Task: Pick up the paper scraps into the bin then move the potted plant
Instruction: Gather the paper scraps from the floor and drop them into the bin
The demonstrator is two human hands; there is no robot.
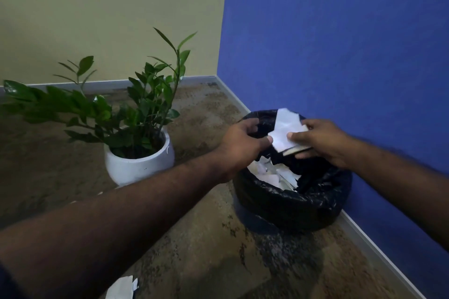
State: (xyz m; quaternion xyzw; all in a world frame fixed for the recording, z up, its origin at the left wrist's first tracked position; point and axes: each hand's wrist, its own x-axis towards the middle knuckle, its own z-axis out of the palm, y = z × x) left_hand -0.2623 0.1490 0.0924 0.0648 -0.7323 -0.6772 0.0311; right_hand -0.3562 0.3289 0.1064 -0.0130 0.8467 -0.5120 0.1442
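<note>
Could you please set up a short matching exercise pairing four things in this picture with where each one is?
Things:
1. plant
2. bin
3. paper sheet
4. paper scrap

Places:
A. held in both hands above the bin
B. on the floor at the bottom edge of the picture
C. in a white pot
D. against the blue wall

Pairs: 1-C, 2-D, 3-A, 4-B

glossy black plastic bin liner (291,204), matt white pot (138,165)

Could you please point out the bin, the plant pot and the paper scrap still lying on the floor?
bin (286,204): head view, front wall of its black liner.
plant pot (139,167): head view, front of the white pot.
paper scrap (121,288): head view, middle of the white piece at the bottom edge.
</note>
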